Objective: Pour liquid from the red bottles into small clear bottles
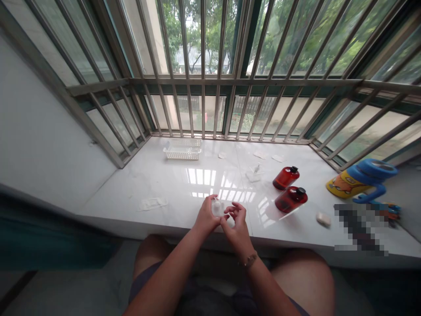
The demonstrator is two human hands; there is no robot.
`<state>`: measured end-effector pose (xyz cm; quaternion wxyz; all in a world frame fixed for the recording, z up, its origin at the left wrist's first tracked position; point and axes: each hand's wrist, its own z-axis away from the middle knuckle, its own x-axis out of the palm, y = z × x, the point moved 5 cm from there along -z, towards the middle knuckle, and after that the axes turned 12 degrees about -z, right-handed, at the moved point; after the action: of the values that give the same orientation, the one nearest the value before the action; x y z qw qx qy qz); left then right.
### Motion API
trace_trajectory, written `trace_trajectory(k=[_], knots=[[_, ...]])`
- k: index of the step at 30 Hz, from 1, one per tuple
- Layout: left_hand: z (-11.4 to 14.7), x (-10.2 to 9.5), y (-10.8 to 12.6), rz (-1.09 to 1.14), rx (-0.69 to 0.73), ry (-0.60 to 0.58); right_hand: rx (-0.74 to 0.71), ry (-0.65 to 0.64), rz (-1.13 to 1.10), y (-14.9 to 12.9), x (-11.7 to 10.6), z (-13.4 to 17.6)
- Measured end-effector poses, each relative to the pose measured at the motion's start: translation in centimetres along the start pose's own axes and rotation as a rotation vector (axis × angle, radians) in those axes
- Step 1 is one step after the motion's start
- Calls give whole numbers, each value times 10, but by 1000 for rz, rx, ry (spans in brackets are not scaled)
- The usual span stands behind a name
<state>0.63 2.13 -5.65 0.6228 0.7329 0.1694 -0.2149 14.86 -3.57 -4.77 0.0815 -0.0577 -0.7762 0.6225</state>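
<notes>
My left hand [207, 216] is wrapped around a small clear container [217, 208] with a whitish middle, just above the front edge of the white sill. Close on its right, my right hand [236, 223] has curled fingers, its thumb and fingertips coming together beside the container. Whatever those fingertips hold, if anything, is too small to make out. Beyond my hands a clear piece with a small upright nozzle [257, 168] lies on the sill. To the right, two red see-through bottles [286, 177] with black tops stand near each other.
A white perforated basket [183, 152] sits at the back left. Crumpled white tissue [152, 204] lies at left, with several white scraps [259, 155] near the back. At right are a blue and yellow jug [357, 180] and a pale lump [323, 219]. Metal bars [203, 81] line the window.
</notes>
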Motion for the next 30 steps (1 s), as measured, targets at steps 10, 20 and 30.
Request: trace_trajectory(k=[10, 20, 30], knots=[[0, 2, -3, -7, 7, 6, -17, -13, 7, 9, 0, 0], [0, 0, -1, -14, -18, 1, -9, -69, 39, 4, 1, -3], [-1, 1, -3, 0, -45, -5, -27, -139, 43, 3, 8, -12]])
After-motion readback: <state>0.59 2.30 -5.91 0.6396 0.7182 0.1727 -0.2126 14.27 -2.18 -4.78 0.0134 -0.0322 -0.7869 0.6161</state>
